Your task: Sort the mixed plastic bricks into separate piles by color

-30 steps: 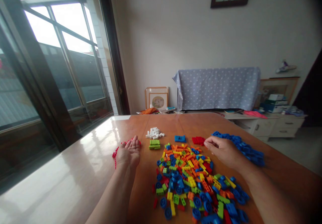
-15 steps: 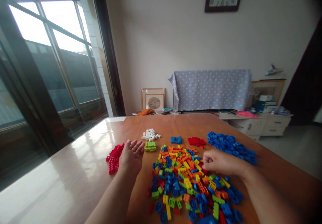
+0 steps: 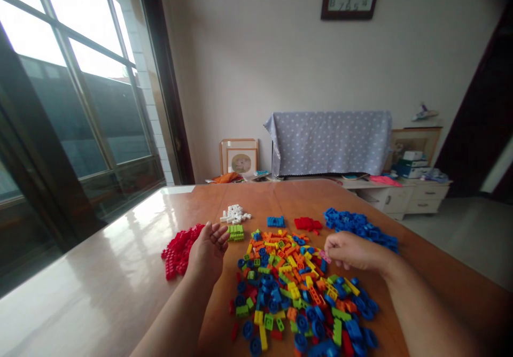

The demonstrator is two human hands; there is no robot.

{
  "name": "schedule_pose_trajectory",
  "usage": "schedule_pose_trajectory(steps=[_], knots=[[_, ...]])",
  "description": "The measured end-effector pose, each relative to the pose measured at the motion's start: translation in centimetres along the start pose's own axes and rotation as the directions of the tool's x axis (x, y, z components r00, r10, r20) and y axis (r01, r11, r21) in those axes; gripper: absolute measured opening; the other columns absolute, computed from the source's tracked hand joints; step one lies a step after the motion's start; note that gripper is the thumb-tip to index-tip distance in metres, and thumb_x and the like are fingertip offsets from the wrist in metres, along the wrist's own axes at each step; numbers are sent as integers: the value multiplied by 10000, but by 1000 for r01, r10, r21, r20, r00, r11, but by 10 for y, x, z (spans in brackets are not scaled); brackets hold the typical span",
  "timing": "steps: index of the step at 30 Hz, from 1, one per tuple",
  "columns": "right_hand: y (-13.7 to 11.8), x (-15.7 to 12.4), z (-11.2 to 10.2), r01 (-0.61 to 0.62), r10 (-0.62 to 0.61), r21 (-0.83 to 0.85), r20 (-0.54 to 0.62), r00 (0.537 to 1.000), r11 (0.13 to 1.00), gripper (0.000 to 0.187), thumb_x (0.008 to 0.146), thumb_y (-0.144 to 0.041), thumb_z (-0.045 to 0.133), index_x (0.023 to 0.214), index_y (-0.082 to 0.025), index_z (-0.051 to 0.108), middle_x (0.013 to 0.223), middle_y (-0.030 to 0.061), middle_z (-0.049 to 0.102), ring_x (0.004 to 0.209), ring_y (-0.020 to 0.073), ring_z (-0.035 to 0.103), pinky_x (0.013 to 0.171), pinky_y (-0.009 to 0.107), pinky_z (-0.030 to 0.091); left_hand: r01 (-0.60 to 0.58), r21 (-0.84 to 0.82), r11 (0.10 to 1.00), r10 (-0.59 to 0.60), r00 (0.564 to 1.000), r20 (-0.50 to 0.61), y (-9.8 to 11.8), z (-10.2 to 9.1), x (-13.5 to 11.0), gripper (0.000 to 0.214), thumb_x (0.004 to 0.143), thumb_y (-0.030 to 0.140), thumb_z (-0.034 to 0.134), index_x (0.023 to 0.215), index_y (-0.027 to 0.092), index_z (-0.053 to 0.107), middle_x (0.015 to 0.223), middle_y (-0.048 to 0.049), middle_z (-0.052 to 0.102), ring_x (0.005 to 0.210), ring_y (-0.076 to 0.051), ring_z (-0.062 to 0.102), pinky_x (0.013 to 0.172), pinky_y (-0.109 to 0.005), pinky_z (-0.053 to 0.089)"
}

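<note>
My left hand [image 3: 208, 251] is palm up with its fingers apart and loosely bent, holding nothing that I can see. It hovers beside a pile of red bricks [image 3: 176, 255] on the left and a small stack of lime green bricks [image 3: 235, 233]. At the right edge of the large mixed heap of toy bricks [image 3: 286, 287], my right hand [image 3: 348, 251] is closed. A small pinkish-red brick [image 3: 325, 256] pokes out from its thumb and fingertips; the rest of that brick is hidden.
White bricks [image 3: 235, 214], a blue group [image 3: 276, 222], a small red group [image 3: 308, 223] and a big blue pile [image 3: 358, 227] line the far side of the wooden table [image 3: 132, 271]. Behind it stands a cabinet [image 3: 412, 199] with a cloth-covered object [image 3: 331, 143].
The pinkish-red brick now shows in my right fingertips, and that hand has risen slightly from the heap. My left hand keeps nearly the same pose. The view has turned slightly right.
</note>
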State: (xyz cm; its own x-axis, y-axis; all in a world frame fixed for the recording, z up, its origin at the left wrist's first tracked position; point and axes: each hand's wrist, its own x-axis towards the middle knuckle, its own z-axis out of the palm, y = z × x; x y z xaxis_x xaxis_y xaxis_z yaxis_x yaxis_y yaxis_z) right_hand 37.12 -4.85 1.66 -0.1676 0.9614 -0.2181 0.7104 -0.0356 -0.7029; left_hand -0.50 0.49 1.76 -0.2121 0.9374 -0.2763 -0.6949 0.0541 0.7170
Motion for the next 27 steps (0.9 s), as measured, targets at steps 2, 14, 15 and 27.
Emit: schedule_pose_trajectory(steps=[2,14,15,27], knots=[[6,2,-4,-43,42,-23,-34,999,999,148,792,-291,576,781,-155,634,622,10,650,503,110,564,473,186,372,-15,38,999,14,1000,22,-1,-1,1,142,933,275,558,922,140,600,790,-75,695,570,-122,642,484,-194,462],[26,10,-3,-72,47,-183,-133,990,981,154,703,-255,667,833,-173,654,713,-10,666,619,121,571,494,191,327,-56,234,971,38,996,81,-14,0,-1,169,898,291,591,945,130,618,796,-68,696,568,-115,640,512,-200,430],[29,12,-3,-81,56,-197,-131,990,977,145,694,-244,670,820,-172,660,699,-13,663,613,121,565,494,193,322,-67,256,964,45,995,89,-16,0,-1,195,884,309,613,954,128,623,811,-70,700,576,-114,642,521,-202,427],[50,61,6,52,14,114,-512,859,992,137,744,-274,661,836,-173,656,626,-25,635,577,124,558,514,200,361,-209,449,869,128,971,204,-28,-2,-3,513,698,618,726,904,159,628,852,-66,708,648,-135,620,591,-247,411]])
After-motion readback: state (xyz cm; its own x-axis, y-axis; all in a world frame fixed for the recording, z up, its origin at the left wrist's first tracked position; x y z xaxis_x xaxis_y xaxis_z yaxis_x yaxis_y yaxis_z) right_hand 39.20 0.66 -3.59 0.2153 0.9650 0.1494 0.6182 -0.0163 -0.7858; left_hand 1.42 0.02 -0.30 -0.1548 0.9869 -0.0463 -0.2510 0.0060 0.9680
